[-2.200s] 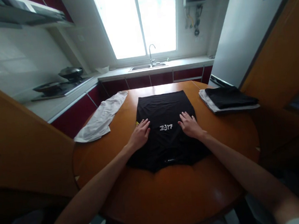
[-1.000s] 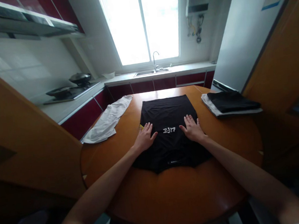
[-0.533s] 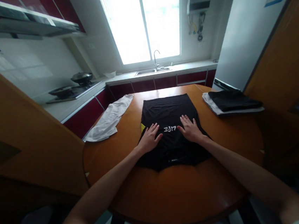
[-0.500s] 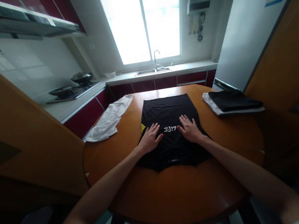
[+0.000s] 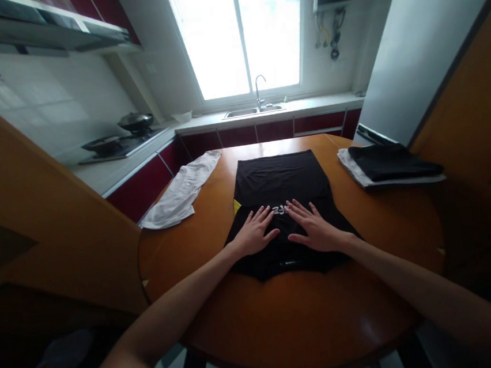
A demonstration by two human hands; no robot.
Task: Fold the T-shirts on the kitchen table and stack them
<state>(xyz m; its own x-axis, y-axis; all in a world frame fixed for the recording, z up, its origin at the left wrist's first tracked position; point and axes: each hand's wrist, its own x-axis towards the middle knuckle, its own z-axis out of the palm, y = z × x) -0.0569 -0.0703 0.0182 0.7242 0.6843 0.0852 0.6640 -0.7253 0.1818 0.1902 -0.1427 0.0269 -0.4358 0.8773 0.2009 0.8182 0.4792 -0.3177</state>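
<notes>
A black T-shirt lies spread on the wooden table, its collar toward me and its hem toward the window. White lettering crosses its middle, and a yellow patch shows at its left side. My left hand rests flat on the shirt with fingers spread, just left of the lettering. On the other side, my right hand also lies flat and open, its fingertips covering part of the letters. Neither hand grips the cloth.
A white garment lies along the table's left edge. Folded black and white clothes are stacked at the right. Beyond the table stand a counter with a sink, a stove with pans and a fridge.
My right hand has slid toward me and slightly inward, over more of the lettering. My left hand has shifted slightly toward me. The camera view has shifted a little.
</notes>
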